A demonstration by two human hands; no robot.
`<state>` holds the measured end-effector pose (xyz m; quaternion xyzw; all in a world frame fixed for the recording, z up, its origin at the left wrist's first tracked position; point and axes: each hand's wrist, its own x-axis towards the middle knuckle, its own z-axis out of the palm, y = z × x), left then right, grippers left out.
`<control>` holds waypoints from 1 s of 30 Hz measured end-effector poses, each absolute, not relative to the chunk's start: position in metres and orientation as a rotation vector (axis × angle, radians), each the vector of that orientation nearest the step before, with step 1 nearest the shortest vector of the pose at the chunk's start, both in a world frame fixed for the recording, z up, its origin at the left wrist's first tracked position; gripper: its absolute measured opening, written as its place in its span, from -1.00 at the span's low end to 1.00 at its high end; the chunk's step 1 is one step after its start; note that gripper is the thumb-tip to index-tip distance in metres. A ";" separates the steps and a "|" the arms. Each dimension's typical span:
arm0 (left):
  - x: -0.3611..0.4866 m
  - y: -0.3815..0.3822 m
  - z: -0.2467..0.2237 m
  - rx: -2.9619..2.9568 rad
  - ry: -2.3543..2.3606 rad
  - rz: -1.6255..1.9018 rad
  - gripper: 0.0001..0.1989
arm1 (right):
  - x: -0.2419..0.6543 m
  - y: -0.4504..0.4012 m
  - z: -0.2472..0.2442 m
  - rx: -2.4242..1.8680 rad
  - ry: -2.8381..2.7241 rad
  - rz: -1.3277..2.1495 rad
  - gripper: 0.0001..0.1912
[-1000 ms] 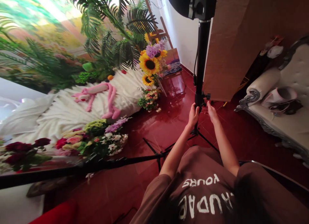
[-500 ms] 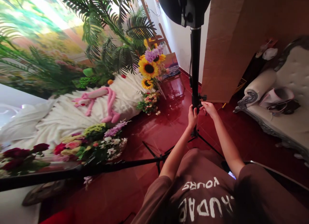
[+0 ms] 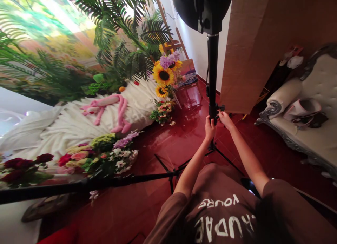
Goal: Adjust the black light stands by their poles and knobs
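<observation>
A black light stand (image 3: 212,68) rises upright in front of me, with a large black lamp head (image 3: 202,8) at its top. My left hand (image 3: 210,129) is wrapped round the lower part of the pole. On the pole's right side my right hand (image 3: 225,119) is closed at a small clamp knob, its fingertips pinched and partly hidden. Just above it another black knob (image 3: 221,107) sticks out to the right. The stand's legs (image 3: 228,159) spread over the red floor below my hands.
A second black stand (image 3: 147,177) lies across the lower left. Flowers (image 3: 102,156), a white-draped bed (image 3: 142,100) with a pink plush toy (image 3: 121,114), and sunflowers (image 3: 163,75) fill the left. A brown panel (image 3: 239,61) and a cream sofa (image 3: 323,82) stand right.
The view has shifted slightly, so the lamp head sits a little lower in the picture. Both hands keep their places on the stand; the right fingers have turned slightly at the knob.
</observation>
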<state>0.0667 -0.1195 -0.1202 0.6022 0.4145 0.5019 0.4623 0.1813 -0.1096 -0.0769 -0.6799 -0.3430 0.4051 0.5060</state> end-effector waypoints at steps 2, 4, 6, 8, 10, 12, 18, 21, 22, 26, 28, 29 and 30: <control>0.068 -0.120 -0.120 1.474 1.031 1.233 -0.53 | 0.179 -0.111 -0.084 -1.623 -0.833 0.944 -0.71; 0.068 -0.120 -0.120 1.470 1.039 1.244 -0.53 | 0.177 -0.113 -0.090 -1.580 -0.854 0.897 -0.74; 0.069 -0.120 -0.120 1.471 1.046 1.256 -0.54 | 0.176 -0.116 -0.095 -1.501 -0.883 0.852 -0.76; 0.070 -0.120 -0.121 1.477 1.051 1.256 -0.54 | 0.176 -0.118 -0.098 -1.415 -0.900 0.839 -0.72; 0.070 -0.120 -0.121 1.479 1.059 1.245 -0.53 | 0.178 -0.119 -0.098 -1.352 -0.889 0.857 -0.64; 0.070 -0.120 -0.122 1.475 1.078 1.233 -0.51 | 0.181 -0.119 -0.096 -1.328 -0.845 0.889 -0.54; 0.069 -0.120 -0.122 1.487 1.099 1.247 -0.45 | 0.197 -0.126 -0.095 -1.328 -0.748 1.028 -0.52; 0.069 -0.120 -0.122 1.493 1.101 1.251 -0.46 | 0.201 -0.132 -0.097 -1.256 -0.752 1.094 -0.48; 0.069 -0.120 -0.122 1.491 1.102 1.251 -0.47 | 0.202 -0.133 -0.097 -1.211 -0.759 1.120 -0.46; 0.070 -0.120 -0.122 1.464 1.100 1.221 -0.52 | 0.199 -0.129 -0.094 -1.107 -0.769 1.139 -0.40; 0.070 -0.120 -0.122 1.456 1.110 1.210 -0.55 | 0.199 -0.124 -0.089 -1.144 -0.799 1.106 -0.41; 0.070 -0.120 -0.123 1.457 1.114 1.212 -0.55 | 0.200 -0.123 -0.085 -1.176 -0.836 1.077 -0.42; 0.070 -0.120 -0.123 1.461 1.115 1.216 -0.55 | 0.201 -0.123 -0.081 -1.213 -0.891 1.036 -0.41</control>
